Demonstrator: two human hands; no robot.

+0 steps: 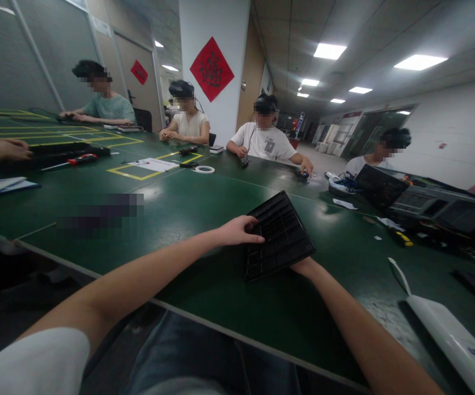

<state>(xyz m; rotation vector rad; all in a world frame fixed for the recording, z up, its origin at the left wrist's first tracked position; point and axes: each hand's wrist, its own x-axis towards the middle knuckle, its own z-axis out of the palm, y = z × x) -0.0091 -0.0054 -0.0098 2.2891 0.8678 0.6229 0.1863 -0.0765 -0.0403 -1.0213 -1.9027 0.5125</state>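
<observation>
A black plastic tray with raised ribs dividing it into compartments is tilted up above the green table in front of me. My left hand is at its left side, thumb and finger bent over the inner face and the other fingers hidden. From below, my right hand supports the tray's lower right edge; its fingers are out of sight behind it. What lies in the compartments, if anything, is too dark to make out.
A white device with a cable lies at right, near an opened computer case and a yellow-handled tool. A tape roll and a red-black screwdriver lie farther off. Several people sit around the green table.
</observation>
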